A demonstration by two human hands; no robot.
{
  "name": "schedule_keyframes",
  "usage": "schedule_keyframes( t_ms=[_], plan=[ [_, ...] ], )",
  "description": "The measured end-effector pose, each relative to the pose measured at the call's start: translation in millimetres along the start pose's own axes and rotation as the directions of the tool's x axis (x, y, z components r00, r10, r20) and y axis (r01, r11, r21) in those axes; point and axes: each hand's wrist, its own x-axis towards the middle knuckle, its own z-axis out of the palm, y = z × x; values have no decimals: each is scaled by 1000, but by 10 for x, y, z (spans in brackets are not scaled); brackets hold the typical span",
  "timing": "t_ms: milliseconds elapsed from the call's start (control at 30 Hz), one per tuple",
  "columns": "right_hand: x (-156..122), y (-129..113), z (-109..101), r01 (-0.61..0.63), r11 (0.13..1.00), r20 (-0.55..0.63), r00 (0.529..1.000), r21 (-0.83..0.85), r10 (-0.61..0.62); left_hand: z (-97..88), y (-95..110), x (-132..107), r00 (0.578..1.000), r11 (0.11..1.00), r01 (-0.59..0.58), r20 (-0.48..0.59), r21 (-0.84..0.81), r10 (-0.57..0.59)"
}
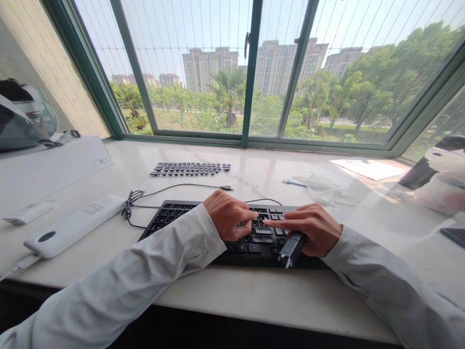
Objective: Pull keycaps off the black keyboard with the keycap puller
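Note:
A black keyboard (214, 260) lies on the pale counter, many of its keys bare of caps, with caps still on toward its right part. My left hand (232, 215) rests over its middle, index finger stretched out onto the keys and thumb apart below it; no object shows between them. Tucked in the curled fingers of my right hand (316, 228) is a black keycap puller (292, 249) with metal prongs pointing toward me. The right index finger reaches left to the keys, close to the left fingertips. Behind the keyboard, removed keycaps (191, 168) lie in rows.
A coiled USB cable (134, 203) lies left of the keyboard. Further left are a white power strip (76, 225) and a white box (65, 162). A small blue-handled brush (295, 182), clear plastic (327, 186) and paper (366, 168) lie behind on the right.

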Motion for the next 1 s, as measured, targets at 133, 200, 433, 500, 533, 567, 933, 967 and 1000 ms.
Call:
schedule_keyframes(
  t_ms=[133, 200, 433, 500, 533, 567, 933, 967, 1000],
  plan=[
    [33, -54, 12, -32, 999, 80, 996, -8, 33, -18, -37, 17, 997, 995, 82, 8, 62, -82],
    [47, -77, 22, -46, 999, 81, 996, -10, 47, -45, -44, 25, 993, 991, 107, 36, 76, -110],
    [61, -86, 21, -68, 998, 56, 996, -5, 69, -116, -71, 53, 960, 961, 227, 128, 159, -248],
    [59, -79, 26, -67, 998, 55, 996, -2, 67, -120, -98, 56, 949, 950, 251, 143, 186, -279],
    [56, -74, 30, -67, 998, 52, 996, -2, 67, -123, -119, 56, 942, 942, 267, 151, 203, -300],
    [54, -69, 34, -63, 998, 51, 997, -1, 63, -129, -147, 55, 931, 930, 290, 158, 226, -328],
    [39, -63, 73, -45, 998, -3, 999, 39, 45, -322, -752, -40, 621, 575, 606, 125, 550, -773],
    [39, -64, 70, -51, 998, 3, 999, 38, 51, -336, -808, -62, 596, 548, 623, 115, 558, -795],
    [39, -65, 67, -57, 998, 11, 998, 35, 56, -347, -865, -87, 567, 519, 641, 106, 566, -817]
  ],
)
